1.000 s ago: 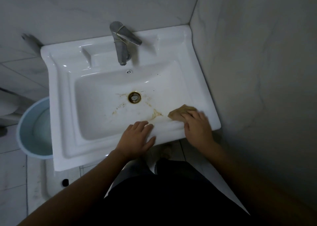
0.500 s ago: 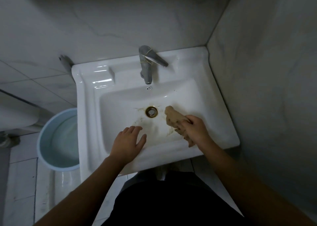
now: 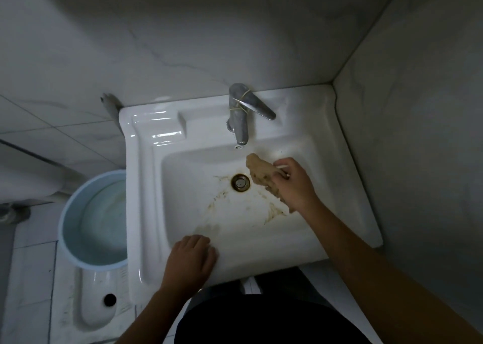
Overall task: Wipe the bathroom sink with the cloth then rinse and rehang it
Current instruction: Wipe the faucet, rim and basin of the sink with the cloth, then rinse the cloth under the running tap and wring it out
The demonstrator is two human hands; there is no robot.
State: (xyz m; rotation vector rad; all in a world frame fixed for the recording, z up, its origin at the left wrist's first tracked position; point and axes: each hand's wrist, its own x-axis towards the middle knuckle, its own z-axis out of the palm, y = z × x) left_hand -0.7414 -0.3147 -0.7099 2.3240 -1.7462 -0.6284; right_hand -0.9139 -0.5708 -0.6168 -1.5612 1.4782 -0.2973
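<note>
A white sink (image 3: 146, 187) fills the middle of the view, with brown stains around its brass drain (image 3: 240, 182). My right hand (image 3: 295, 184) grips a crumpled tan cloth (image 3: 258, 172) inside the basin, right of the drain and just below the tap spout. My left hand (image 3: 190, 261) rests flat on the sink's front rim, fingers together, holding nothing. The chrome tap (image 3: 241, 113) stands at the back, a rubber band around its lever; no water runs from it.
A light blue bucket (image 3: 96, 221) holding water stands on the floor left of the sink. A squat toilet pan (image 3: 88, 299) lies below it. Marble-look walls close in behind and on the right.
My right hand carried the cloth from the sink's front right rim into the basin and up toward the tap. The view tilted up. My left hand stayed on the front rim.
</note>
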